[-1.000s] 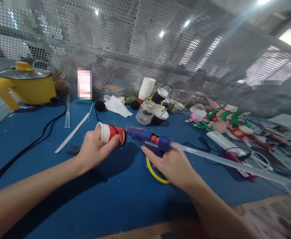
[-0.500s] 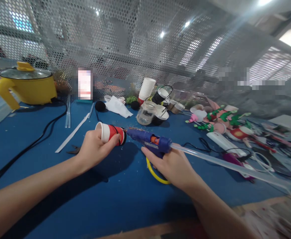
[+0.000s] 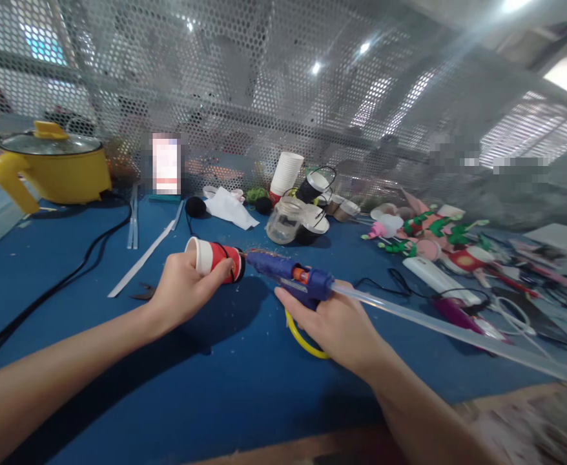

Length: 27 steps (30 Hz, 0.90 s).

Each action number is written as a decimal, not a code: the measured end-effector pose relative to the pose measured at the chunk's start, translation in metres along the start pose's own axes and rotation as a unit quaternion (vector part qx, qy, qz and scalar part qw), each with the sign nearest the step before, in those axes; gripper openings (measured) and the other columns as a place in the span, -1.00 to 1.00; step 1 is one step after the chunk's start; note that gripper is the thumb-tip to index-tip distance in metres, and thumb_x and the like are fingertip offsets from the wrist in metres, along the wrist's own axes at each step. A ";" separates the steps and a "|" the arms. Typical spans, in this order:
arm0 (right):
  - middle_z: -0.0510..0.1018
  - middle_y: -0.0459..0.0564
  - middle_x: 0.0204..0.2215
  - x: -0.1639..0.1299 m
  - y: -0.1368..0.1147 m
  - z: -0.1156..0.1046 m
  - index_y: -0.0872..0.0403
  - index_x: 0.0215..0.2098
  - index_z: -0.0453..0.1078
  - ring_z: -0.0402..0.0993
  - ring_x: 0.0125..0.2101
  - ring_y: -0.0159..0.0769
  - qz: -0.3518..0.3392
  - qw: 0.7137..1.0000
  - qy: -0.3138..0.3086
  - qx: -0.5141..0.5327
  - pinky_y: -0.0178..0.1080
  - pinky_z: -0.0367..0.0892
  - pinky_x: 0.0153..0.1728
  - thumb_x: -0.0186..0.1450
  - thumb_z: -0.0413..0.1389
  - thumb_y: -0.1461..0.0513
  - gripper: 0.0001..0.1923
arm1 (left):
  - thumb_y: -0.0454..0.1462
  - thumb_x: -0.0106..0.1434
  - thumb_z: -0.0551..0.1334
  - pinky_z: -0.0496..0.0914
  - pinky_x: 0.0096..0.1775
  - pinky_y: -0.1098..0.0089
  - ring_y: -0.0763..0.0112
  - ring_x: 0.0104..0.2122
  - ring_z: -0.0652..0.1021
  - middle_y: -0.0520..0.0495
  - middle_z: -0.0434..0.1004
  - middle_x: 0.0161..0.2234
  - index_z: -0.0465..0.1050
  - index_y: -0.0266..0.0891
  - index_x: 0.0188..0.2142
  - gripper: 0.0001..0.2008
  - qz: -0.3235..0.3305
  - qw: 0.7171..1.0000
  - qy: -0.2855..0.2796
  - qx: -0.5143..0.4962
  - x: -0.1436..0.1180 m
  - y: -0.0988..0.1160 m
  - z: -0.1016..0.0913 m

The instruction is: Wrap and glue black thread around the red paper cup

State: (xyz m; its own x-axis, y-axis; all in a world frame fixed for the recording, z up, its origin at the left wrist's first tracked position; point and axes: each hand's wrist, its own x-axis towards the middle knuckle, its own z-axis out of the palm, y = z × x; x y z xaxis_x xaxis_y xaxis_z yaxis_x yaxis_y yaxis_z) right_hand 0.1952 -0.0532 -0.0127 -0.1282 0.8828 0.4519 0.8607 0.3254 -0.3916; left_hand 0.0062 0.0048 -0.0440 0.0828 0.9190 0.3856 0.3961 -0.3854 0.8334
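Note:
My left hand (image 3: pixel 184 287) is wrapped round a paper cup (image 3: pixel 206 258) lying on its side in the air, its white mouth toward the left. Red and black cover the cup's lower part, and a dark cord runs round it. In my right hand (image 3: pixel 334 323) is a blue glue gun (image 3: pixel 288 274), with its nozzle at the cup's black base end; whether they touch I cannot tell. A long clear glue stick (image 3: pixel 438 323) sticks out of the gun's back. Below the gun curves a yellow cable (image 3: pixel 305 339).
Pliers (image 3: pixel 143 292) and white strips (image 3: pixel 143 257) lie on the blue table (image 3: pixel 245 400). Farther back are a clear jar (image 3: pixel 286 219), stacked paper cups (image 3: pixel 287 171) and a black-wrapped cup (image 3: pixel 312 187). A yellow pot (image 3: pixel 65 171) stands left; craft pieces (image 3: pixel 429 236) and a white power strip (image 3: pixel 441 281) lie right.
Both hands, the cup and the glue gun stay almost in place. The glue stick's far end has shifted slightly down.

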 end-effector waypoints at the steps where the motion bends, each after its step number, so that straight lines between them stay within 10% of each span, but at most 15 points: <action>1: 0.54 0.02 -0.47 0.000 0.000 0.000 0.05 -0.44 0.40 0.48 -0.37 -0.16 0.000 1.000 0.000 -0.004 -0.21 0.36 -0.36 0.14 -0.03 0.18 -0.81 | -0.13 0.00 0.20 0.12 -0.62 0.49 0.57 -0.65 0.22 0.05 0.17 -0.65 0.32 -0.33 -0.66 -0.71 0.001 1.000 -0.004 0.012 0.000 0.000 0.000; 27: 0.52 0.01 -0.52 -0.003 -0.002 0.000 0.04 -0.45 0.39 0.47 -0.47 -0.21 0.003 1.000 0.005 -0.005 -0.26 0.34 -0.48 0.14 -0.03 0.17 -0.81 | -0.11 0.01 0.17 0.08 -0.65 0.48 0.58 -0.68 0.16 0.09 0.13 -0.71 0.29 -0.30 -0.68 -0.69 -0.035 0.999 -0.013 0.034 0.003 0.005 -0.002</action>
State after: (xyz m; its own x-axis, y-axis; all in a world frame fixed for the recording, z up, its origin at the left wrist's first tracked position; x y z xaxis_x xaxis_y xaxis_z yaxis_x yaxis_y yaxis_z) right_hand 0.1936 -0.0565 -0.0137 -0.1182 0.8814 0.4574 0.8666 0.3164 -0.3858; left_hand 0.0070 0.0053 -0.0377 0.0764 0.9455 0.3165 0.4628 -0.3148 0.8287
